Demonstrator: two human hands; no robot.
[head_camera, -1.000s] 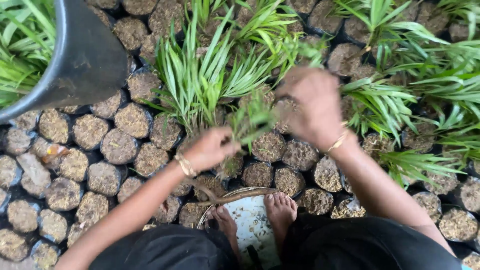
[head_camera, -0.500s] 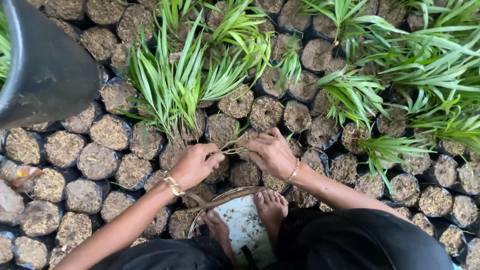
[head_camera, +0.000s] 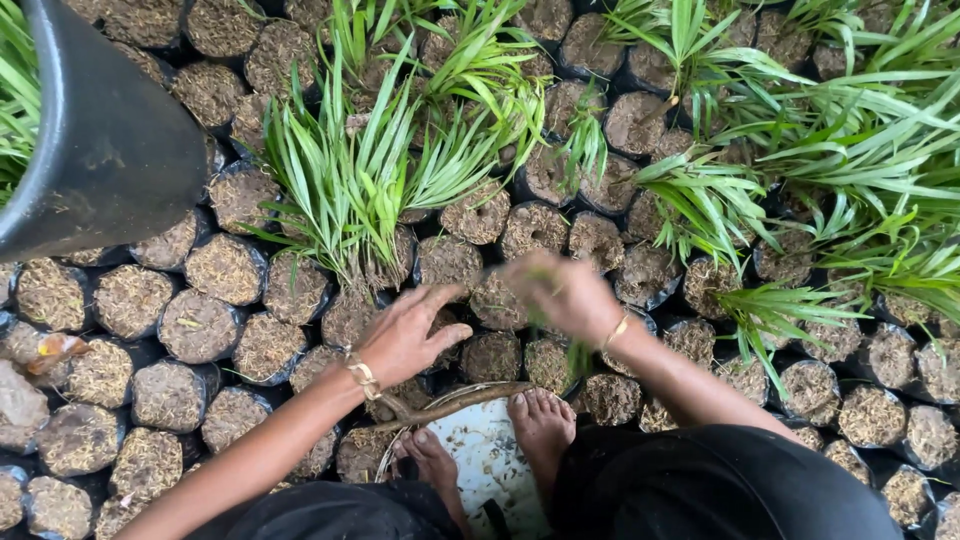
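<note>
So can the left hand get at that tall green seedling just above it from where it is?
Probably yes. The left hand lies open on the soil-filled bags, just below the tall seedling. Nothing lies between them, and the blurred right hand is off to the side.

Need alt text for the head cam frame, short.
Seen from above, a person's left hand rests open on small black soil-filled nursery bags, while the blurred right hand hovers over them. Green grass-like seedlings fill the bags beyond; a large black tub stands at upper left.
</note>
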